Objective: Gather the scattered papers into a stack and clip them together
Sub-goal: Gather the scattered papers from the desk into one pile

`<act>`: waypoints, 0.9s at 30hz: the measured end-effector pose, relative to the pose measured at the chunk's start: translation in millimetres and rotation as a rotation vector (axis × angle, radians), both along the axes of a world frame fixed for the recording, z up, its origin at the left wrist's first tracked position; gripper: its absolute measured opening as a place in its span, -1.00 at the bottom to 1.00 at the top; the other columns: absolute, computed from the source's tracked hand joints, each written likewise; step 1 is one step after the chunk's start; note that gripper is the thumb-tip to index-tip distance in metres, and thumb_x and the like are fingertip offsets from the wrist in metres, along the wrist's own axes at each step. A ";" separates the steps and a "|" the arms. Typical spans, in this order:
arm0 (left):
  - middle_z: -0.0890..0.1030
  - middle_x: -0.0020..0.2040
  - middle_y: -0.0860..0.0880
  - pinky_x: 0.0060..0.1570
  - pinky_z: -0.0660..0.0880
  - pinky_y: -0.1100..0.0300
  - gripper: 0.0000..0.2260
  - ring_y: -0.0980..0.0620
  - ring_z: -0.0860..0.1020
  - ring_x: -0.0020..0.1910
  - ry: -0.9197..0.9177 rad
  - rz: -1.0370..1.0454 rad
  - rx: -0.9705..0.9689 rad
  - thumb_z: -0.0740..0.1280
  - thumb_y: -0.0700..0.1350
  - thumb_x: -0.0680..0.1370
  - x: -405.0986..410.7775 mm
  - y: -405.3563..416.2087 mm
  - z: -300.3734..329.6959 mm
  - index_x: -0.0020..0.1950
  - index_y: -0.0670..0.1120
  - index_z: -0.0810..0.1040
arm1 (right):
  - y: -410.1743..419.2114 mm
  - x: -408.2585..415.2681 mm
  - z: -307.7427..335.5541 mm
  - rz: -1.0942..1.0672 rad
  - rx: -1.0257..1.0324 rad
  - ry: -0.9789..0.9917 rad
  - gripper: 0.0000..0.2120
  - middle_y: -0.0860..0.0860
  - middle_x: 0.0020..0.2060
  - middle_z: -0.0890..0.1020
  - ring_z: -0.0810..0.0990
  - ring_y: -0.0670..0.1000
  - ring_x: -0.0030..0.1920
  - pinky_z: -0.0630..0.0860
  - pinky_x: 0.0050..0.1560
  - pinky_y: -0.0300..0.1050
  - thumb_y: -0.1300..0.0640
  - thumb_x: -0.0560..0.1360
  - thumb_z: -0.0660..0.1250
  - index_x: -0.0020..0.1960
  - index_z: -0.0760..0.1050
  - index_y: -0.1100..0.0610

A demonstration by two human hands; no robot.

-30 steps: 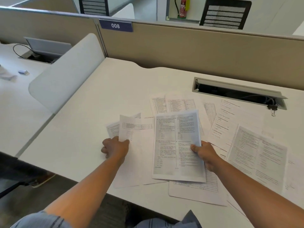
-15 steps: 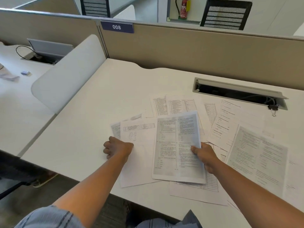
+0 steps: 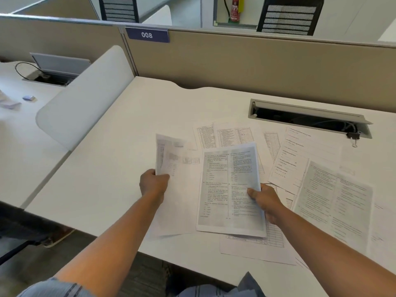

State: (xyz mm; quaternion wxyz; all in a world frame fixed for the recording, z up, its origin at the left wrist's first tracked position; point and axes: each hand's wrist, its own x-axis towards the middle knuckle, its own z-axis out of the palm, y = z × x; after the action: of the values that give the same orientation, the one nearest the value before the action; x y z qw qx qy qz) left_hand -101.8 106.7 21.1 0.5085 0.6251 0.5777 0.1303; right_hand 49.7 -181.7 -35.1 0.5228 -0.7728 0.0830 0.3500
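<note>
Gripping a blurred sheet (image 3: pixel 171 166) by its left edge, the left hand (image 3: pixel 153 182) has fingers curled round the paper, lifting its far end off the white desk (image 3: pixel 111 168); the sheet's long axis runs near-to-far, leaning a bit left at the far end. Right hand (image 3: pixel 264 200) pinches a grey two-column page (image 3: pixel 230 189) at its right edge, thumb on top, fingers under; that page also runs lengthwise near-to-far, text top pointing far, near end close to the desk's near edge. Under & to the right of it: more scattered papers (image 3: pixel 300 168) fanned at diff angles, some tilted w/ far ends leaning right, incl. a grey page (image 3: pixel 334 209) at the right & table-printed sheets (image 3: pixel 233 133) on the far side. One sheet under the grey two-column page sticks out toward the near edge. Black binder clip (image 3: pixel 353 136) sits at the right end of the open cable tray (image 3: pixel 308 116), far right, well apart from both hands. Open desk room lies left & far of the papers, up to the beige partition (image 3: pixel 257 67) and the white curved divider (image 3: pixel 85 99) on the left.
</note>
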 end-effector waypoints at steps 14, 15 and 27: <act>0.54 -0.24 0.03 -0.23 0.41 0.11 -0.71 -0.11 0.56 -0.20 0.449 -0.593 0.707 0.30 0.09 0.62 30.1 22.0 132.2 -0.20 -0.05 0.52 | 3.1 -3.0 8.7 -0.015 0.016 0.012 -0.80 0.09 -0.05 0.75 0.74 0.17 -0.06 0.69 -0.02 0.15 0.18 0.62 0.36 0.23 0.58 0.15; 0.53 -0.24 0.03 -0.23 0.40 0.11 -0.72 -0.11 0.55 -0.20 0.466 -0.610 0.740 0.29 0.10 0.63 30.7 20.2 136.9 -0.19 -0.04 0.51 | 3.2 -3.1 9.5 -0.017 0.018 0.016 -0.80 0.10 -0.04 0.74 0.74 0.17 -0.06 0.69 -0.05 0.12 0.18 0.62 0.36 0.24 0.58 0.16; 0.61 -0.12 0.00 -0.33 0.45 0.16 -0.82 0.01 0.56 -0.23 0.270 -0.760 0.744 0.27 0.01 0.67 32.4 -3.9 192.0 0.00 -0.03 0.60 | 4.2 -1.6 18.9 -0.074 0.080 0.072 -0.77 0.10 -0.01 0.74 0.74 0.18 -0.04 0.70 -0.06 0.13 0.19 0.61 0.39 0.25 0.58 0.17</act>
State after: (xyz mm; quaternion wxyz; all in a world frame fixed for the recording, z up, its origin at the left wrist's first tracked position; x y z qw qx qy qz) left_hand -69.4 102.8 213.1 0.1857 0.9385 0.2863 0.0517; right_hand 48.1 -177.5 -16.2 0.5626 -0.7346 0.1161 0.3609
